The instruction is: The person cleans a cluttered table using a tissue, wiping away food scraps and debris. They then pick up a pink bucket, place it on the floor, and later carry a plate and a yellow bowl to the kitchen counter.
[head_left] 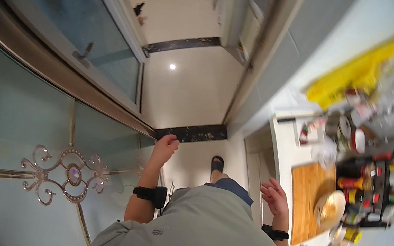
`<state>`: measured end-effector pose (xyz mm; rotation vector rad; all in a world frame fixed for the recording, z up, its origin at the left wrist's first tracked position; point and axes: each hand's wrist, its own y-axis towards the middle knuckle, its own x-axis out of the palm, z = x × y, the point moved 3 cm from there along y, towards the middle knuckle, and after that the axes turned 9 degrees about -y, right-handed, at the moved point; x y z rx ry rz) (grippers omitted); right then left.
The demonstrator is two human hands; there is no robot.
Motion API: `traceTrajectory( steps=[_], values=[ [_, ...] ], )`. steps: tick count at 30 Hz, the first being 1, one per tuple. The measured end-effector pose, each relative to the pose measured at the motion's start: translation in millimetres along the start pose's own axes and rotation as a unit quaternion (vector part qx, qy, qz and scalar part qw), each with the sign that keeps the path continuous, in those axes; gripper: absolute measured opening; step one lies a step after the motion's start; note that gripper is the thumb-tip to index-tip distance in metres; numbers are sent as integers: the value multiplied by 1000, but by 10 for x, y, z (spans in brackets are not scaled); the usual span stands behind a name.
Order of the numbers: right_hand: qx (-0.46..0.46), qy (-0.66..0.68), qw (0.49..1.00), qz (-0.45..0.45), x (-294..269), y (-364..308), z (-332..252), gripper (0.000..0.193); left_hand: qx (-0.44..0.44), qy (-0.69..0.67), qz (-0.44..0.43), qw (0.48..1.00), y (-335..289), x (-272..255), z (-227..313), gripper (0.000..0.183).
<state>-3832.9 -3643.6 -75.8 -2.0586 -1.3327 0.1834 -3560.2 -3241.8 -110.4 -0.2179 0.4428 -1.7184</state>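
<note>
My left hand (165, 148) hangs out ahead of my body beside the frosted glass sliding door (8, 128), close to the end of its frame. Its fingers are loosely curled in, and nothing shows in them. Over on the right, my right hand (275, 197) is held open with the fingers apart and empty, short of the white counter (285, 143). A black band sits on each wrist or forearm. One foot in a dark sandal (217, 164) shows on the pale floor below, just short of a black threshold strip (195, 133).
A doorway leads ahead onto a tiled floor (187, 85), with a second glass door (77, 14) at its left. The counter holds a wooden cutting board (301, 208), a bowl (330, 210) and several bottles (353, 183). A yellow bag (351, 73) hangs on the right wall.
</note>
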Motion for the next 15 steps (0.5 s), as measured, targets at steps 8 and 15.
traceTrajectory(
  steps=[8, 15],
  values=[
    [-131, -294, 914, -248, 1672, 1737, -1433, 51, 67, 76, 85, 991, 791, -484, 762, 44],
    [-197, -415, 888, -30, 2031, 2578, -2236, 56, -71, -2, 47, 996, 1747, -920, 886, 49]
  ],
)
